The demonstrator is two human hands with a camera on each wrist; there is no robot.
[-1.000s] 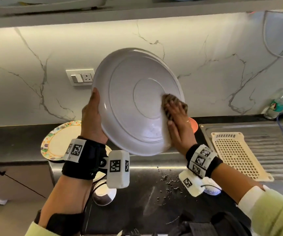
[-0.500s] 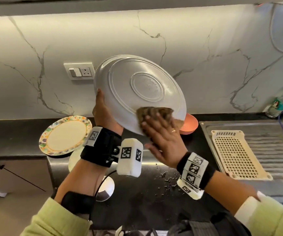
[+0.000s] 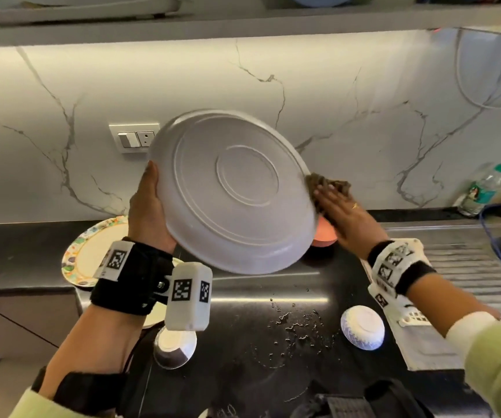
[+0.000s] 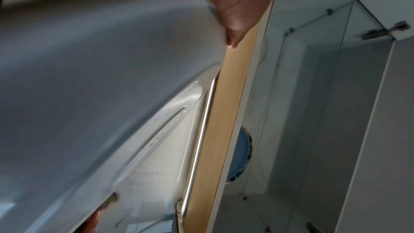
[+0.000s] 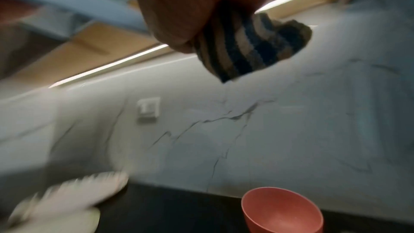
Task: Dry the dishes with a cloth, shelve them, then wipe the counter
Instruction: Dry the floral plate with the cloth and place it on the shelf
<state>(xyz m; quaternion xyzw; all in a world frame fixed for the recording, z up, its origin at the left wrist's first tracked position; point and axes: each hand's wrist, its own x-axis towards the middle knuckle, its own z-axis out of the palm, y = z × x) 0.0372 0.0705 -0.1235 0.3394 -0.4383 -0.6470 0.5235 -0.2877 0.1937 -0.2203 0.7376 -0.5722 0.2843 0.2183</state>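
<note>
My left hand (image 3: pixel 148 212) grips the left rim of a large grey plate (image 3: pixel 234 191) and holds it tilted above the black counter (image 3: pixel 243 342), its ringed underside facing me. My right hand (image 3: pixel 342 215) is at the plate's right rim and holds a brown striped cloth (image 3: pixel 327 184) against the edge. In the right wrist view the cloth (image 5: pixel 253 45) sticks out from under the hand (image 5: pixel 179 6), pinched there. The left wrist view is filled by the blurred plate (image 4: pixel 100 59), with my thumb (image 4: pixel 235 6) on its rim.
A pink bowl (image 3: pixel 323 235) sits behind the plate, and a floral plate (image 3: pixel 92 251) lies at the left. An upturned white bowl (image 3: pixel 362 327), a steel bowl (image 3: pixel 175 346) and water drops (image 3: pixel 297 324) are on the counter. A shelf (image 3: pixel 243 28) runs overhead. A steel draining board (image 3: pixel 469 267) lies at the right.
The cloth has slid from the plate's lower rim up to its right rim. The plate has tilted so that more of its underside faces me.
</note>
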